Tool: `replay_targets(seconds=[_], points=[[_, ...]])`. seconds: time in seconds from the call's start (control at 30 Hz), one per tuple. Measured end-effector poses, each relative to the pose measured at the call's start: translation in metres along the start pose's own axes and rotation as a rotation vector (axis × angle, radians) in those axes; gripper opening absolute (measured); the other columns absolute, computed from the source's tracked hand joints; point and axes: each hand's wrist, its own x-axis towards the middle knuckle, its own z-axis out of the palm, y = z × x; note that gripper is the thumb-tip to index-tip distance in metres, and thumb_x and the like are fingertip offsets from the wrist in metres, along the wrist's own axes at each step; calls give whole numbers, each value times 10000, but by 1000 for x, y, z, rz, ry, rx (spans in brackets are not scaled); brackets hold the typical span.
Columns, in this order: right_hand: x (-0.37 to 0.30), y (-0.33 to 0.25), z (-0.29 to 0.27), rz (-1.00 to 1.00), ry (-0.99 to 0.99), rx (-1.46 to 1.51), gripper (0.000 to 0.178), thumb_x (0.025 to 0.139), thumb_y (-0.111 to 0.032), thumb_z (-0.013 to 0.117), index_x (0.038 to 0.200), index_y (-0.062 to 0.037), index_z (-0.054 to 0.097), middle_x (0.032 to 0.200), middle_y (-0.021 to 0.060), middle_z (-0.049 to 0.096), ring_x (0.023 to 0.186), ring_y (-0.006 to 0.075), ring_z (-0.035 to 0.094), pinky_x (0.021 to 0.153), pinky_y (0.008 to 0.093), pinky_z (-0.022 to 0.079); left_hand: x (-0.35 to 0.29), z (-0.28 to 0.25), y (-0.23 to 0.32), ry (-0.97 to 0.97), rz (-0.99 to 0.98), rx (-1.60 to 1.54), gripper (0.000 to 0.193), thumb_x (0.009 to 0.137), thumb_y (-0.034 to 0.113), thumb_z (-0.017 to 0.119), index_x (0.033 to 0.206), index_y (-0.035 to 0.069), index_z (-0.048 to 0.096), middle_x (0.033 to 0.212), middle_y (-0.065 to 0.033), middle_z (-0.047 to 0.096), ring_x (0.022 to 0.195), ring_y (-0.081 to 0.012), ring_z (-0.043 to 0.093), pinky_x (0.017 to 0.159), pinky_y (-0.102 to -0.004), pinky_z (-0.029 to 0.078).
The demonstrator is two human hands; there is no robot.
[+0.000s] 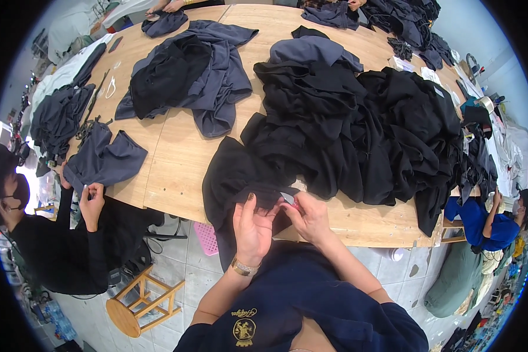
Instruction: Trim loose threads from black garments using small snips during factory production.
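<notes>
At the table's near edge my left hand (252, 232) is closed on the edge of a black garment (223, 170), palm turned up and thumb raised. Part of this cloth hangs off the table beside my left wrist. Close against those fingers, my right hand (308, 218) grips a small pair of thread snips (288, 199), with a pale metal blade and a bit of red handle showing. The blade tip lies by the cloth and my left fingertips; whether it touches the fabric I cannot tell.
A large heap of black garments (322, 111) spreads ahead and right on the wooden table (185, 167). Grey and black garments (188, 76) are piled farther left. A co-worker (53, 234) handles a grey garment (108, 155) at left. A wooden stool (129, 317) stands below.
</notes>
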Motion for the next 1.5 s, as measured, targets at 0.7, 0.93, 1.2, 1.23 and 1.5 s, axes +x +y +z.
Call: replay_targets(seconds=[0.7, 0.93, 1.2, 1.23, 1.5], points=[[7, -3, -4, -145, -58, -250, 329, 769, -308, 700, 686, -65, 494, 586, 85, 516, 481, 262, 536, 427, 338, 403, -1, -8, -5, -23, 86, 60, 149, 950, 164, 479, 1047, 54, 504, 1008, -75, 598, 906, -167, 594, 798, -331, 508], [5, -9, -4, 64, -39, 81, 257, 754, -184, 729, 779, -26, 528, 621, 82, 548, 485, 203, 540, 456, 278, 417, -2, -5, -7, 6, 151, 81, 118, 929, 76, 498, 1043, 47, 490, 992, -71, 594, 900, -168, 591, 798, -320, 499], [8, -27, 3, 176, -105, 234, 167, 750, -19, 635, 893, -2, 551, 624, 79, 540, 498, 146, 532, 480, 255, 422, -4, -12, -15, -21, 178, 176, 128, 910, 34, 523, 1031, 34, 483, 975, -66, 574, 895, -143, 572, 842, -339, 501], [7, -30, 3, 176, -140, 296, 160, 744, -19, 636, 880, 0, 553, 614, 79, 534, 491, 147, 527, 479, 255, 421, -4, -11, -14, -19, 178, 176, 128, 910, 34, 523, 1031, 34, 483, 975, -66, 574, 895, -143, 572, 842, -339, 501], [1, -33, -9, 29, -256, 400, 202, 704, -29, 691, 865, -14, 569, 650, 47, 547, 534, 102, 518, 484, 232, 383, -4, -4, -4, 31, 90, 172, 81, 933, 107, 497, 1005, 71, 487, 930, -34, 576, 835, -128, 595, 767, -312, 511]])
